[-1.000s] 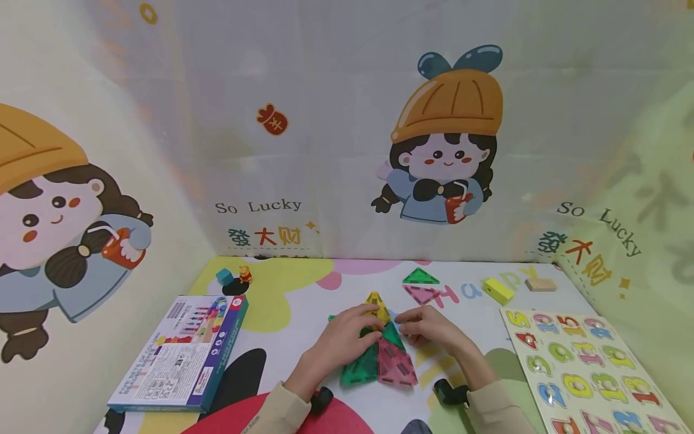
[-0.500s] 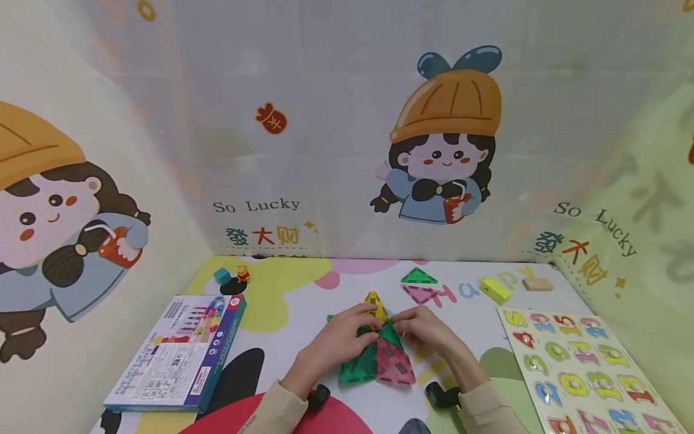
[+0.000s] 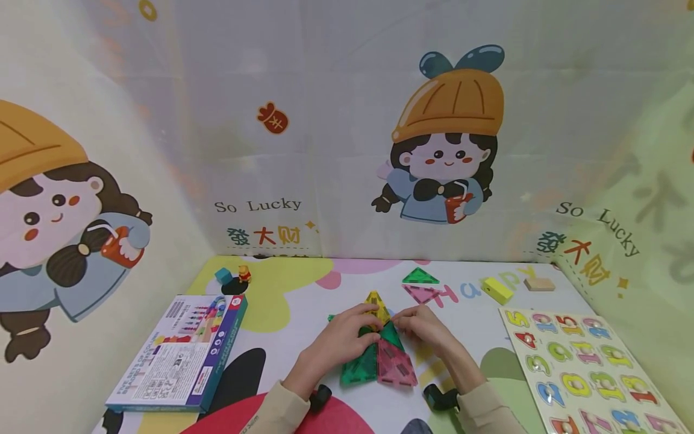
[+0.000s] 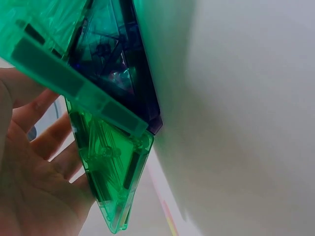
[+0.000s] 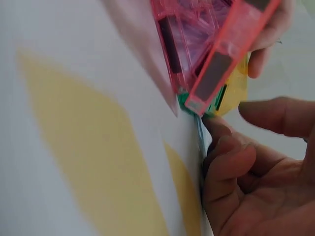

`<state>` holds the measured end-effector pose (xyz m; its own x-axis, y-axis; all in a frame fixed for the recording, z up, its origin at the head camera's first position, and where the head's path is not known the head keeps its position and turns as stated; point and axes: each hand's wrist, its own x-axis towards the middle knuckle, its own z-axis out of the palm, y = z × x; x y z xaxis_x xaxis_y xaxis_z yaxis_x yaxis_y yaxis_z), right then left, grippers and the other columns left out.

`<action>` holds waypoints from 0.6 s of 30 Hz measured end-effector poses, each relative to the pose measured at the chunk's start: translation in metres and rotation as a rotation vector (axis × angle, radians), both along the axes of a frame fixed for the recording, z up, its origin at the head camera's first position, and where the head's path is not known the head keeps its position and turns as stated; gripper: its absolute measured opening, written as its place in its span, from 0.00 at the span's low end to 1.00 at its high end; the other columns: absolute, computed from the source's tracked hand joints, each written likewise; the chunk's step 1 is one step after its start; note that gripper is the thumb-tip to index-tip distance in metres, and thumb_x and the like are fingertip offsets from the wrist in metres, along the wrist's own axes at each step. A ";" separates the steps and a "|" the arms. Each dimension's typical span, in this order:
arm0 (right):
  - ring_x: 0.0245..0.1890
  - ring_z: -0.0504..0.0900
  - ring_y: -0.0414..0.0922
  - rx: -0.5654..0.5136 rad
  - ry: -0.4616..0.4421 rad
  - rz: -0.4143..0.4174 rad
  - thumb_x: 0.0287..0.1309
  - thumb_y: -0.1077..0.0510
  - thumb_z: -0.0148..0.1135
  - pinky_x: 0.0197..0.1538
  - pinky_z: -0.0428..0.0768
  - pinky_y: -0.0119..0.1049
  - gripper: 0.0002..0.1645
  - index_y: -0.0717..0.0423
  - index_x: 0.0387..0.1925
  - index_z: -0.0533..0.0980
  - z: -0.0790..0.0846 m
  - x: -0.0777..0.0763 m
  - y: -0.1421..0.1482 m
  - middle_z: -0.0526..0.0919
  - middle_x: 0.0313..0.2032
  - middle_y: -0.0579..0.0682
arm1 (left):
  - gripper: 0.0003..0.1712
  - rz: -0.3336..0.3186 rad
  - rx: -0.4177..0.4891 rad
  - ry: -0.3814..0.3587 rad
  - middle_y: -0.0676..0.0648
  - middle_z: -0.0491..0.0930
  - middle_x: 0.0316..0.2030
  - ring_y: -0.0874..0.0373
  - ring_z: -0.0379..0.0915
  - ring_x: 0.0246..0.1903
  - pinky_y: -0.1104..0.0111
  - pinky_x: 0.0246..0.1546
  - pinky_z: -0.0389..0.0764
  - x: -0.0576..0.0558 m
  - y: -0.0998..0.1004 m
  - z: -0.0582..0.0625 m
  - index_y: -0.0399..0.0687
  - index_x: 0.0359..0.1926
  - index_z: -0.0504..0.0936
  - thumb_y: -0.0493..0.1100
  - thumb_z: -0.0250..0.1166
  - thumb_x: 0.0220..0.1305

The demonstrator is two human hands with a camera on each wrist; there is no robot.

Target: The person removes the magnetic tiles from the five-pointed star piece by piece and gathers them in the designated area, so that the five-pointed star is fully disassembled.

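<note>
A peaked structure of translucent magnetic tiles stands mid-table, with a yellow tile (image 3: 374,299) at its top. A green tile (image 3: 360,366) and a pink tile (image 3: 396,365) form its near side. My left hand (image 3: 343,339) holds it from the left, thumb on the near side and fingers across the top. In the left wrist view, its fingers reach behind a green triangle tile (image 4: 110,152) beside a dark blue one (image 4: 110,59). From the right, fingertips of my right hand (image 3: 428,328) touch the structure by a small green tile (image 3: 391,335); the thumb (image 5: 278,118) stands apart.
A green triangle (image 3: 420,276) and a pink triangle (image 3: 422,293) lie behind. Yellow (image 3: 496,291) and wooden (image 3: 539,284) blocks are back right, a number puzzle board (image 3: 588,361) right. A box (image 3: 179,352) lies left, near a blue cube (image 3: 223,276) and small figurine (image 3: 244,274).
My right hand has moved slightly left, so its fingertips meet the structure's right side. The left hand keeps its place on the tiles.
</note>
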<state>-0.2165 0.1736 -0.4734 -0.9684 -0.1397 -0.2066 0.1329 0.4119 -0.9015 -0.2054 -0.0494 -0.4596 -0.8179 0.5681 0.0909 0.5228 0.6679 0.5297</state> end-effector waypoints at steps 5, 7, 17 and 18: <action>0.16 0.63 0.41 -0.018 -0.006 -0.009 0.62 0.58 0.58 0.20 0.61 0.28 0.15 0.64 0.41 0.85 -0.002 0.000 -0.001 0.66 0.15 0.43 | 0.13 0.002 -0.002 0.000 0.55 0.69 0.70 0.55 0.64 0.71 0.52 0.68 0.70 0.001 0.000 0.001 0.60 0.51 0.85 0.52 0.63 0.69; 0.16 0.64 0.41 -0.017 -0.005 -0.013 0.62 0.57 0.59 0.21 0.62 0.29 0.15 0.64 0.40 0.85 -0.001 0.000 -0.001 0.65 0.15 0.43 | 0.13 0.002 -0.005 0.007 0.56 0.69 0.69 0.55 0.64 0.70 0.52 0.68 0.70 0.001 0.000 0.000 0.60 0.51 0.85 0.51 0.63 0.69; 0.24 0.72 0.43 -0.075 -0.038 -0.016 0.63 0.57 0.58 0.28 0.72 0.32 0.15 0.66 0.39 0.82 0.003 0.001 0.001 0.73 0.22 0.46 | 0.12 -0.007 -0.005 0.033 0.54 0.70 0.69 0.55 0.66 0.70 0.53 0.67 0.71 0.001 0.000 0.000 0.60 0.51 0.85 0.50 0.64 0.68; 0.25 0.73 0.43 -0.089 -0.046 -0.007 0.63 0.57 0.57 0.29 0.73 0.32 0.14 0.66 0.40 0.80 0.002 0.001 0.002 0.75 0.24 0.47 | 0.12 -0.007 -0.006 0.032 0.55 0.70 0.69 0.55 0.66 0.70 0.52 0.67 0.71 0.001 0.000 0.000 0.60 0.51 0.85 0.50 0.64 0.68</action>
<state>-0.2158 0.1756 -0.4710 -0.9591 -0.1530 -0.2380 0.1777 0.3290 -0.9275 -0.2046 -0.0491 -0.4593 -0.8109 0.5741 0.1136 0.5439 0.6675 0.5086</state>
